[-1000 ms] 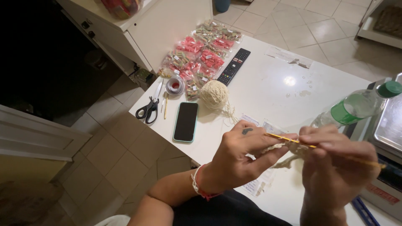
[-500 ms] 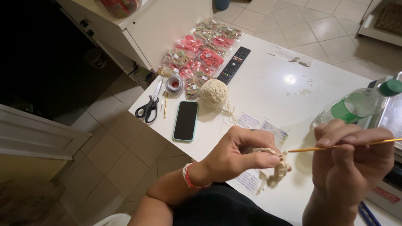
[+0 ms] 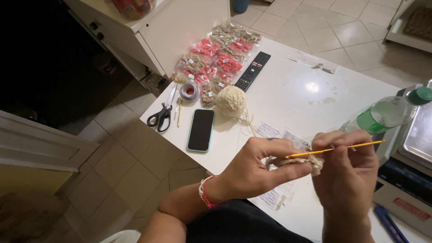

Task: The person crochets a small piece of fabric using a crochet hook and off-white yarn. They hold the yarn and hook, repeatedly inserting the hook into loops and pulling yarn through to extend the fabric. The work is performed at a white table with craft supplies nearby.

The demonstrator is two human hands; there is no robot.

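The left hand (image 3: 256,168) pinches a small beige crocheted yarn piece (image 3: 299,162). The right hand (image 3: 348,173) grips a thin yellow crochet hook (image 3: 335,150) hooked into it, near the cream yarn ball (image 3: 231,101) on the white bench (image 3: 288,94).

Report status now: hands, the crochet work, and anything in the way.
Left hand pinches beige crochet piece. Right hand grips yellow hook. Nothing blocks them; yarn ball sits apart.
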